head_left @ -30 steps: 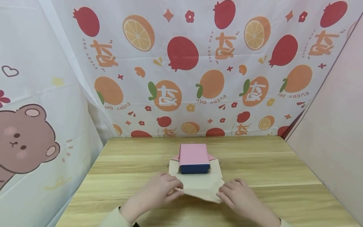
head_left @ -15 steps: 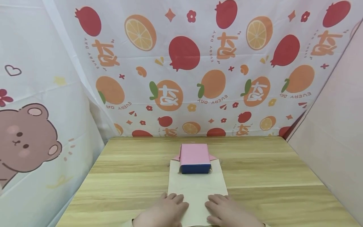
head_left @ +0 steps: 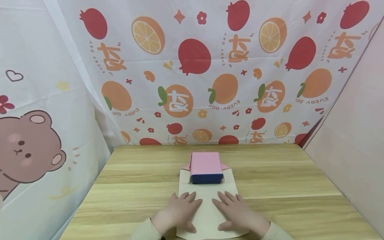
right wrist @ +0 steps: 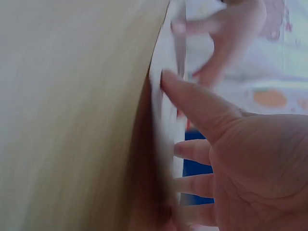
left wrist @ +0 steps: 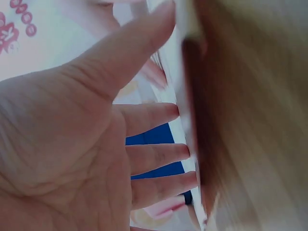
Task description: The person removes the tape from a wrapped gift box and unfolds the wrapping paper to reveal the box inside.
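A dark blue box (head_left: 207, 179) lies toward the back of a sheet of paper (head_left: 207, 213), cream on its upper side. A pink flap (head_left: 205, 162) covers the box's top, and pink corners of paper stick out at its sides. My left hand (head_left: 179, 212) rests with spread fingers on the left part of the sheet, in front of the box. Mirroring it, my right hand (head_left: 240, 213) lies on the right part, fingers spread too. In the left wrist view the fingertips (left wrist: 185, 151) touch the paper; the right wrist view shows the right thumb (right wrist: 192, 96) against the sheet's surface.
A wood-grain table (head_left: 132, 186) bears everything. Behind it hangs a white curtain (head_left: 195, 93) printed with fruit, a bear-print cloth (head_left: 30, 146) hangs on the left, and a pale cloth (head_left: 354, 143) on the right.
A second ago both hands held the sheet's front edge with curled fingers. The sheet now lies flatter toward me, and the hands have spread out on it. The box has stayed put.
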{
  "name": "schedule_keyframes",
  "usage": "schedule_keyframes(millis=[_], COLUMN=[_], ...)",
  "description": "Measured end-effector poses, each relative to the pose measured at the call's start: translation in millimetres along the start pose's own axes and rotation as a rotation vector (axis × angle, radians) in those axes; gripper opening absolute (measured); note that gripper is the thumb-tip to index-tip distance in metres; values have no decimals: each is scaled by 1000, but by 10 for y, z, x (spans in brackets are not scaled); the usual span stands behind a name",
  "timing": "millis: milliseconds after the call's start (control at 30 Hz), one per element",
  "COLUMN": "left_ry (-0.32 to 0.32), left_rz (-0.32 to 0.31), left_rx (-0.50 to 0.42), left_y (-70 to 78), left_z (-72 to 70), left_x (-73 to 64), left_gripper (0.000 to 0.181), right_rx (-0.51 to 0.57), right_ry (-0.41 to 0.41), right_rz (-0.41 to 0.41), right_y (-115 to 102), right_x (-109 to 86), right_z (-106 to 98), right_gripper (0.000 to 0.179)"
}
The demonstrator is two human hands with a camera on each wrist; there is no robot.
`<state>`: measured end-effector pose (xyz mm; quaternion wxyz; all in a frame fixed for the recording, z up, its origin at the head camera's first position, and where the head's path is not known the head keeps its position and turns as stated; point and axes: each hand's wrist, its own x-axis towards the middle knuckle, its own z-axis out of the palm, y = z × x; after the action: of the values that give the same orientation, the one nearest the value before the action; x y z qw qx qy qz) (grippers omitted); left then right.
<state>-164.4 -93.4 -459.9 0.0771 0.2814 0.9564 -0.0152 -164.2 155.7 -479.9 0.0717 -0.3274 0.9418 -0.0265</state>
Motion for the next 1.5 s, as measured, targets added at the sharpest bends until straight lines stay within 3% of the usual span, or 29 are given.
schedule_keyframes(millis=[267,533,800,1200,1500], left_ry=[-10,-10,36,70,101], left_rz=[-47,-34,-50,-70,-136], left_rx=[-77,-188,-185,-125,-55], left_y=[-312,-424,-417,-395,-469], left_z=[91,56,51,-21,-236], left_x=[-136,-199,-31,243,359], left_gripper=[118,114,103,96,96], right_rx=[193,239,231,180,79], right_ry=[-11,-1,100,201,245], right_rz=[47,45,47,-22,-20], right_y=[426,545,597,664,697], right_x=[-192,-197,-5,265,366], right_z=[-1,-16,59,13,-178], right_gripper=[101,95,74,72,71])
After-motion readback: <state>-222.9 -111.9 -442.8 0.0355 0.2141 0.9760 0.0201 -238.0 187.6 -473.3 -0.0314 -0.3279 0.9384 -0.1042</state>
